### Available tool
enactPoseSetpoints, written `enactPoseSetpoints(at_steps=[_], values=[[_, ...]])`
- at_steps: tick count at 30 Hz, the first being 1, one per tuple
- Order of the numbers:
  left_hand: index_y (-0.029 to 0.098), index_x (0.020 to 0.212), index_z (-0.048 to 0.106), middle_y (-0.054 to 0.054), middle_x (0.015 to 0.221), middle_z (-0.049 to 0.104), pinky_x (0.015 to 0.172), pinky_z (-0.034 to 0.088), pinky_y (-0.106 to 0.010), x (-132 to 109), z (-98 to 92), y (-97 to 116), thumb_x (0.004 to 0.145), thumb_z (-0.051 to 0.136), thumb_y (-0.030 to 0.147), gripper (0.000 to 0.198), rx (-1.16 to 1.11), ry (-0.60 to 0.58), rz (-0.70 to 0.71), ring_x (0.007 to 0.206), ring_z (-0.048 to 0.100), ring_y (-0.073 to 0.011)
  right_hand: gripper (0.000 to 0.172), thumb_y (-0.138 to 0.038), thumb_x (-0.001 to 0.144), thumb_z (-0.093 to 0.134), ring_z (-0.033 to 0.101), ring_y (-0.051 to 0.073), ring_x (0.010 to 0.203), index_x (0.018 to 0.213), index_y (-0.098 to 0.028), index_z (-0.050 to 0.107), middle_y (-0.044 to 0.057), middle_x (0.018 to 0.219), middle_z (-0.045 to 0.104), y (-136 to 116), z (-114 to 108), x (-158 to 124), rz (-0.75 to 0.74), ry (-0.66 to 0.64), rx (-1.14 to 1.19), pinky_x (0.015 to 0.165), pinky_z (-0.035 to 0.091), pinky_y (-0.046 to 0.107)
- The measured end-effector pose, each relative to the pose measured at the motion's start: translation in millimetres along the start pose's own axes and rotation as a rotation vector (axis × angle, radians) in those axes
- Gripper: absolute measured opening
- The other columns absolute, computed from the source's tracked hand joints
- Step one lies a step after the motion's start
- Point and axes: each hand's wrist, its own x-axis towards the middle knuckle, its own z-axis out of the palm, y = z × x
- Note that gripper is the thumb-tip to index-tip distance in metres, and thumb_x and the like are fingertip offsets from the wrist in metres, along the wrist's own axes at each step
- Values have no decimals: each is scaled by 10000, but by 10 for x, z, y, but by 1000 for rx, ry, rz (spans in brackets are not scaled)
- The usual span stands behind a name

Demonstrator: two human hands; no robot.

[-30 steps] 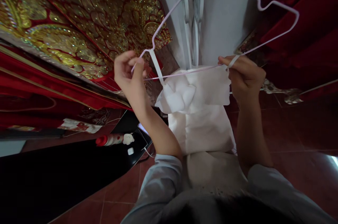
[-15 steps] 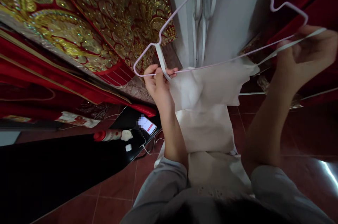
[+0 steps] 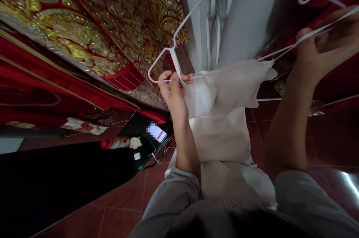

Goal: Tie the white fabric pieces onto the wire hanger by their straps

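Note:
A pale pink clothes hanger point(image 3: 201, 5) spans the upper middle, its hook end cut off by the top edge. My left hand point(image 3: 174, 90) is closed around its bottom bar near the left corner. One white strap point(image 3: 175, 60) loops over the hanger's left notch and runs down to those fingers. From the bar hangs an off-white garment point(image 3: 230, 84); its exact kind is unclear. At the right edge, my right hand point(image 3: 322, 49) grips the other strap point(image 3: 316, 33), drawn taut across the thumb beside the hanger's right end. Its fingers are partly blurred and cut off.
Red and gold sequined garments point(image 3: 120, 17) hang at the left. A black table point(image 3: 70, 178) holds a phone point(image 3: 158, 133), a red-capped bottle point(image 3: 116, 143) and a small white case point(image 3: 137, 156). White door handles point(image 3: 214, 24) stand behind the hanger. Reddish tiles point(image 3: 123, 208) cover the floor.
My right hand has moved right and slightly up, pulling the strap outward past the hanger's end. The hanger and my left hand have shifted a little to the right.

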Motion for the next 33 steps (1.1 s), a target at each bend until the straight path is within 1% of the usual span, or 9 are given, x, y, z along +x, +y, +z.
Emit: enactPoseSetpoints(at_steps=[6, 8, 12, 16, 20, 24, 26, 29, 33], values=[[270, 1036, 437, 42, 730, 654, 740, 557, -294, 25, -54, -4, 949, 668, 354, 260, -19, -58, 30, 756, 730, -167, 381, -346, 681, 940, 584, 59, 712, 951, -220, 702, -31, 866, 576, 122, -51, 4, 32, 150, 205, 694, 477, 220], [277, 1041, 439, 39, 737, 655, 750, 560, -304, 60, -91, 22, 932, 696, 384, 298, -7, -68, 36, 765, 734, -178, 388, -359, 688, 935, 586, 51, 694, 981, -225, 720, -26, 911, 602, 176, -94, 22, 43, 113, 242, 675, 492, 218], [287, 1052, 449, 36, 743, 660, 785, 571, -322, 120, -146, 90, 923, 723, 404, 324, 17, -90, 47, 789, 746, -197, 365, -370, 738, 899, 601, 91, 736, 1056, -251, 763, -2, 973, 662, 68, -134, 166, 97, -166, 65, 675, 490, 260], [292, 1054, 453, 34, 751, 665, 830, 588, -347, 120, -151, 121, 950, 702, 427, 302, 37, -78, 46, 826, 757, -209, 414, -104, 727, 831, 638, 140, 844, 1107, -248, 750, 19, 983, 702, -277, -24, 408, 130, -536, -208, 738, 496, 288], [281, 1042, 454, 29, 758, 676, 796, 582, -319, 93, -141, 120, 940, 716, 395, 303, 40, -85, 29, 821, 751, -194, 523, 48, 672, 671, 659, 239, 1147, 1113, -218, 765, 71, 1194, 699, -547, 128, 482, -15, -649, -416, 1002, 527, 381], [284, 1042, 464, 21, 780, 690, 773, 581, -311, 78, -126, 94, 957, 706, 378, 274, 39, -77, 13, 849, 756, -197, 388, -59, 764, 650, 659, 275, 1199, 1073, -268, 759, 68, 1191, 729, -706, 229, 156, -110, -504, -310, 1100, 517, 495], [286, 1048, 479, 15, 802, 705, 797, 588, -316, 72, -126, 71, 967, 703, 363, 250, 29, -79, 23, 876, 762, -201, 311, -167, 838, 646, 683, 276, 1149, 1114, -280, 737, 62, 1147, 752, -783, 281, -122, -50, -566, -259, 1142, 490, 561], [270, 1063, 542, -9, 890, 754, 864, 597, -322, 35, -160, 57, 974, 708, 331, 198, 51, -87, 56, 928, 764, -199, 410, -299, 850, 694, 681, 308, 1157, 1260, -300, 678, 60, 1149, 737, -888, 373, -539, 60, -748, -299, 1208, 395, 669], [205, 993, 710, -61, 1025, 771, 967, 563, -331, -118, -248, 200, 984, 712, 360, 155, 336, -143, 154, 1047, 727, -209, 460, -383, 908, 652, 581, 327, 1329, 1363, -341, 601, 57, 1238, 675, -961, 445, -857, 181, -755, -412, 1270, 283, 709]])
